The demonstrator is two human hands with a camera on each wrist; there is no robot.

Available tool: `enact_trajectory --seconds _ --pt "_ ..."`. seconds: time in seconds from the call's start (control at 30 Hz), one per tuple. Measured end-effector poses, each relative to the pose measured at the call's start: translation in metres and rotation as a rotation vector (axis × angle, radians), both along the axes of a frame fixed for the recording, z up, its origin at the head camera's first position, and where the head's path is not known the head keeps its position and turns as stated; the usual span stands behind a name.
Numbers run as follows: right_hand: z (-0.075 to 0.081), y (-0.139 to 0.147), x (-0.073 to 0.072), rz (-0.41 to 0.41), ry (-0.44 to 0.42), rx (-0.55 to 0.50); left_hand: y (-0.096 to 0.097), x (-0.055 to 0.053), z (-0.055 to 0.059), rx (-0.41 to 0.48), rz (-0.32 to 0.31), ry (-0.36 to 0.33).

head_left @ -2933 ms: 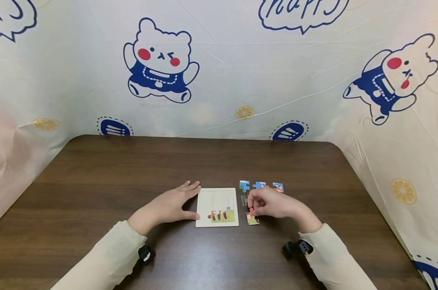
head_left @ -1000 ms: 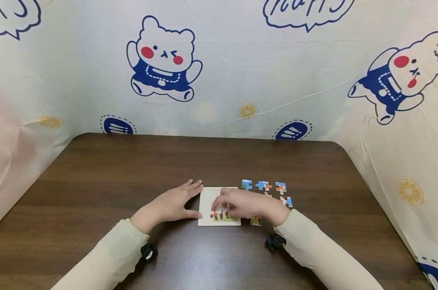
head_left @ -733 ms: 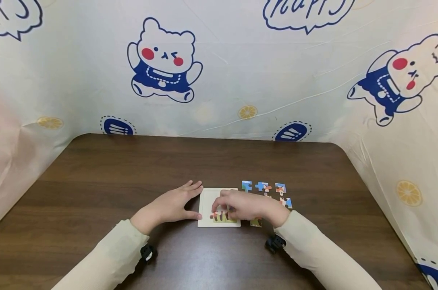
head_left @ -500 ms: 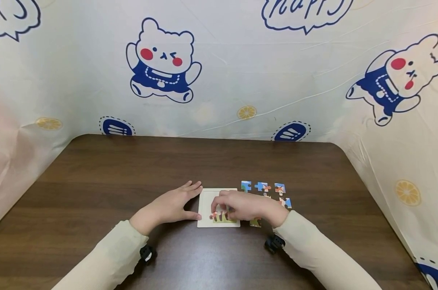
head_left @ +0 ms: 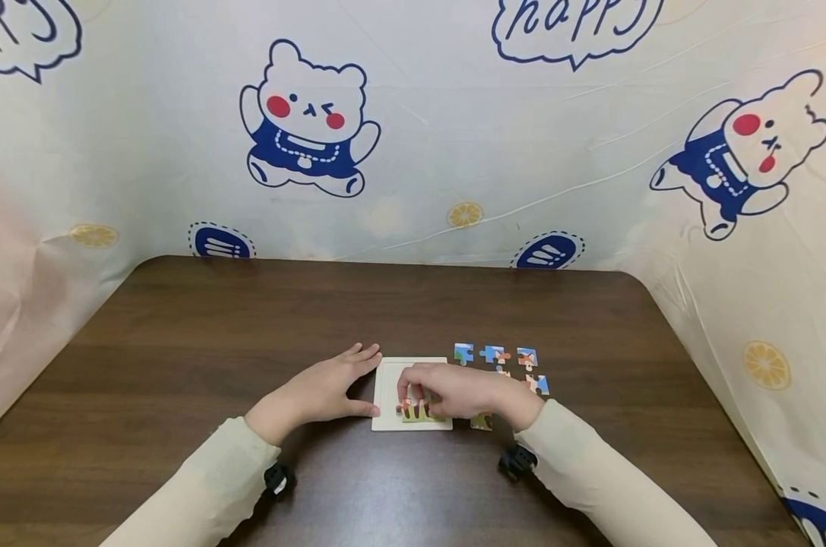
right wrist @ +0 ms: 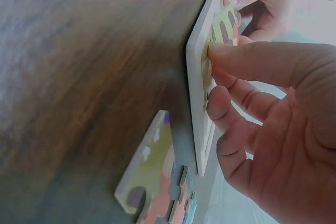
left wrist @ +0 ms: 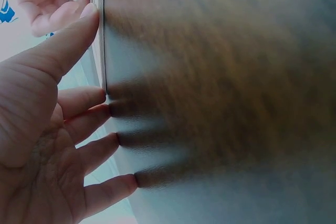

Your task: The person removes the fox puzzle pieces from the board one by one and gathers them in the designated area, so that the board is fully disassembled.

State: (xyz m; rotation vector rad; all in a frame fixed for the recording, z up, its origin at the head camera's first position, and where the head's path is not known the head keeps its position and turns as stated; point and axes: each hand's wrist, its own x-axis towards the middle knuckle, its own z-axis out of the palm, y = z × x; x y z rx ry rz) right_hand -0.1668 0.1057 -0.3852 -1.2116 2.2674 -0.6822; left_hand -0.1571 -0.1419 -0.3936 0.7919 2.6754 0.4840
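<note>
A pale wooden puzzle tray (head_left: 388,380) lies on the dark table. Spread along its left side is my left hand (head_left: 320,391), with the thumb at the tray's edge and the other fingertips down on the table in the left wrist view. Over the tray, my right hand (head_left: 457,389) pinches a yellow-green puzzle piece (right wrist: 224,27) with dark stripes between thumb and fingers. In the right wrist view that piece tilts up from the tray. Part of the tray's picture is hidden under the right hand.
Several loose puzzle pieces lie right of the tray, among them a blue one (head_left: 463,352), an orange-and-blue one (head_left: 526,357) and a yellow-green one (right wrist: 152,158) near the front. A patterned cloth (head_left: 413,152) hangs behind the table (head_left: 283,304).
My right hand has moved left from the loose pieces to over the tray; in the last second it has stayed there with only small finger movement. The left hand has kept its place.
</note>
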Motion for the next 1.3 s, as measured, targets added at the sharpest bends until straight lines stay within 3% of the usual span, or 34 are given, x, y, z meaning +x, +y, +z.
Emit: enact_trajectory --seconds 0.63,1.3 --pt "-0.0025 -0.0013 0.0003 -0.075 -0.045 -0.044 -0.0011 -0.0004 -0.001 0.008 -0.014 0.02" --pt "-0.0028 0.003 -0.0045 -0.073 -0.126 -0.141 -0.0005 -0.0002 -0.0002 0.0 -0.007 0.007"
